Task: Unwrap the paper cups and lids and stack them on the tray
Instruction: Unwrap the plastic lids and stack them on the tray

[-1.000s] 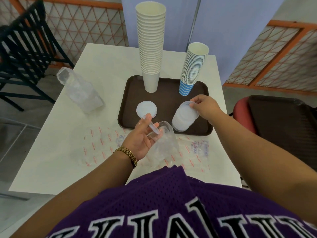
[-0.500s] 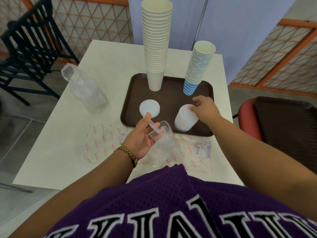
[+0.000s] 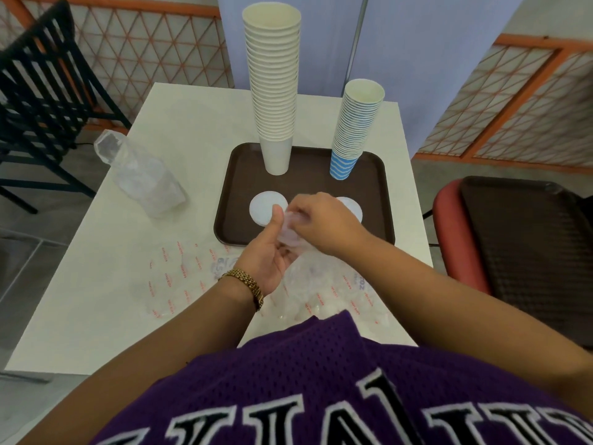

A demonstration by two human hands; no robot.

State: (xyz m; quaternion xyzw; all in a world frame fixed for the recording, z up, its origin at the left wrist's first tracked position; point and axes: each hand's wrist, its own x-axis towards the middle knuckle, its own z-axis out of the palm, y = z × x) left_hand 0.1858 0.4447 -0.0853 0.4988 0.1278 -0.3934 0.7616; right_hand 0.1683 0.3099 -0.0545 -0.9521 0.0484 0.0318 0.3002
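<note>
A brown tray carries a tall stack of white paper cups, a shorter stack of blue-striped cups, a white lid pile at front left and a second lid pile at front right, partly hidden by my right hand. My left hand holds a clear plastic wrapper with lids still in it, thumb up along its mouth. My right hand reaches into that mouth and pinches the lids inside.
An empty clear plastic sleeve lies on the white table left of the tray. Flat printed wrappers lie at the table's front. A black chair stands at far left; a red chair with a dark tray stands at right.
My right hand left the right lid pile on the tray and came back to the wrapper in my left hand, which rose slightly toward the tray's front edge.
</note>
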